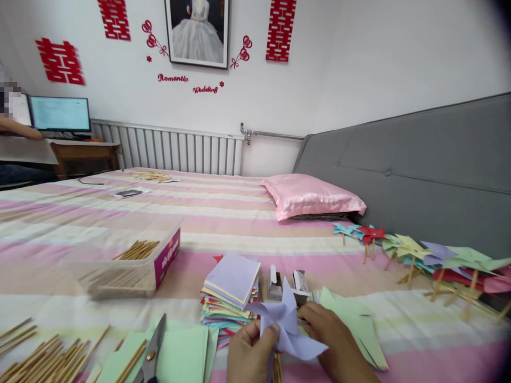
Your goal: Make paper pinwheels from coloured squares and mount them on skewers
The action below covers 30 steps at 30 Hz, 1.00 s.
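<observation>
A light purple paper pinwheel [281, 319] is pinched in my left hand [253, 351], the thumb pressed on its folded centre. Just right of it, my right hand [329, 335] has its fingers curled together; their tips are by the pinwheel's edge and in front of a small open box [300, 282]. Whatever those fingertips hold, if anything, is hidden. A second small box [274, 283] stands beside the first. Behind my left hand rises a stack of coloured paper squares [231, 282], purple on top. Green cut paper [351, 319] lies beyond my right hand.
Scissors [152, 354] rest on green paper sheets [183, 351]. Wooden sticks [51, 361] lie at front left. A clear plastic box [120, 276] holds more sticks. Finished pinwheels [411, 252] line the right side near a pink pillow [315, 197]. Another person's arm [19, 127] shows far left.
</observation>
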Each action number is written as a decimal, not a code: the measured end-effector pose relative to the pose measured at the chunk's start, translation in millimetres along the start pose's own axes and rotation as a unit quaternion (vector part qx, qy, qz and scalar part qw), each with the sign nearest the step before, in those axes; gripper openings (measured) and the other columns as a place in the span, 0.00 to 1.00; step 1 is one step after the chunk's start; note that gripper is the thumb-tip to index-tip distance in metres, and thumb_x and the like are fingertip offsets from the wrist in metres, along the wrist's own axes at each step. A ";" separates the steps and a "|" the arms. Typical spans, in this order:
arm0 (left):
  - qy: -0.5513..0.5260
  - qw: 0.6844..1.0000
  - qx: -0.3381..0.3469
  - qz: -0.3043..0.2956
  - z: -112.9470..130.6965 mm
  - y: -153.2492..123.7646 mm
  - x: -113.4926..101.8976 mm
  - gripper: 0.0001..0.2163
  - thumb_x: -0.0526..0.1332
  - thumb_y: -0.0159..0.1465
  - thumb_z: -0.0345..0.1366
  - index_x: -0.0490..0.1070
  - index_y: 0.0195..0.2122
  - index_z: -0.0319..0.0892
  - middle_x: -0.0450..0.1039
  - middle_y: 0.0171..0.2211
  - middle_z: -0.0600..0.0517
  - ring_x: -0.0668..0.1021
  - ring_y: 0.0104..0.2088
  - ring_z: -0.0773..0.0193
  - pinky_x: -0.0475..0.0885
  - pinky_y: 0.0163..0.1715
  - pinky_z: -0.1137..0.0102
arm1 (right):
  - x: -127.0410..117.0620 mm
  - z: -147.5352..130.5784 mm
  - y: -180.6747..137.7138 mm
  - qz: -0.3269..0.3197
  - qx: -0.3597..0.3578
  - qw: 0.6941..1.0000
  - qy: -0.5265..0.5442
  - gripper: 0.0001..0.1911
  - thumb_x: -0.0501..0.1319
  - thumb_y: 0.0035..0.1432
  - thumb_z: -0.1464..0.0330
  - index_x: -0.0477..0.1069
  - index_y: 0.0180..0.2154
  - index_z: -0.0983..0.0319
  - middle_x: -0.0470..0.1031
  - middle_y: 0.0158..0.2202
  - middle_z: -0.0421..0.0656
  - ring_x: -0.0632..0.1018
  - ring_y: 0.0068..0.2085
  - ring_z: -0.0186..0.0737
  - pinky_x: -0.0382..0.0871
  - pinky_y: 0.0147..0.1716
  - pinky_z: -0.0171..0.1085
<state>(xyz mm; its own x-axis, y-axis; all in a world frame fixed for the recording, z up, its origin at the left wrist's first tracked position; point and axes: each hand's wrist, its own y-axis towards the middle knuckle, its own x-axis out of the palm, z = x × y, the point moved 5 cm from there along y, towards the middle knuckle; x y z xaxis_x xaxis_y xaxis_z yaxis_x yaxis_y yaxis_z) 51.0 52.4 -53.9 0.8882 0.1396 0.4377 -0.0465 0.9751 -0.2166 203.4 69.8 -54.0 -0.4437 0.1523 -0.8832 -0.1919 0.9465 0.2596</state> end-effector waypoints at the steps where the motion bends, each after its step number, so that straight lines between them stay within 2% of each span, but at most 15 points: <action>1: 0.000 1.000 -0.001 0.000 0.1 -0.1 -0.1 0.08 0.65 0.41 0.36 0.74 0.17 0.34 0.74 0.15 0.48 0.70 0.18 0.67 0.63 0.22 0.74 | -4.0 -2.5 -0.6 0.000 0.000 1.000 0.010 0.16 0.49 0.48 0.80 0.70 0.29 0.57 0.73 0.31 0.39 0.73 0.33 0.40 0.60 0.32 0.35; 9: -0.018 1.000 -0.003 -0.003 -0.4 -0.2 -0.2 0.08 0.66 0.41 0.36 0.74 0.17 0.34 0.73 0.14 0.48 0.71 0.18 0.67 0.64 0.22 0.75 | -13.0 -6.6 0.8 -0.002 0.010 0.998 0.057 0.12 0.50 0.51 0.75 0.70 0.29 0.59 0.71 0.31 0.41 0.73 0.32 0.39 0.62 0.29 0.33; 15: -0.023 1.000 -0.011 -0.002 0.3 -0.6 0.4 0.09 0.67 0.40 0.36 0.75 0.18 0.34 0.73 0.14 0.49 0.71 0.19 0.67 0.64 0.22 0.76 | -15.0 -6.5 0.0 0.013 0.016 0.996 0.087 0.11 0.51 0.50 0.76 0.71 0.28 0.60 0.69 0.29 0.41 0.73 0.30 0.38 0.62 0.29 0.34; 22: -0.004 1.000 -0.010 -0.015 -7.2 5.5 -4.3 0.11 0.66 0.42 0.39 0.75 0.19 0.34 0.74 0.17 0.49 0.70 0.18 0.67 0.64 0.23 0.74 | -20.6 -8.3 1.6 0.020 0.031 0.989 0.145 0.11 0.52 0.52 0.74 0.73 0.29 0.61 0.71 0.29 0.43 0.74 0.31 0.40 0.63 0.30 0.35; 30: -0.019 1.000 -0.015 -0.010 -4.9 4.4 -4.6 0.11 0.66 0.41 0.38 0.76 0.21 0.33 0.74 0.16 0.49 0.71 0.20 0.66 0.64 0.24 0.74 | -21.6 -3.8 1.5 0.043 0.052 0.977 0.202 0.10 0.53 0.54 0.72 0.73 0.33 0.60 0.74 0.32 0.43 0.75 0.33 0.41 0.66 0.32 0.34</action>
<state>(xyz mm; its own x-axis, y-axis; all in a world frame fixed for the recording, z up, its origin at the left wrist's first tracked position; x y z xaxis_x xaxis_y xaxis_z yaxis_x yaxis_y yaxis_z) 48.9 55.2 -61.2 0.8709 0.1275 0.4746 -0.0150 0.9722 -0.2338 209.4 66.9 -33.0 -0.7680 0.1271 -0.6278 -0.0580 0.9623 0.2659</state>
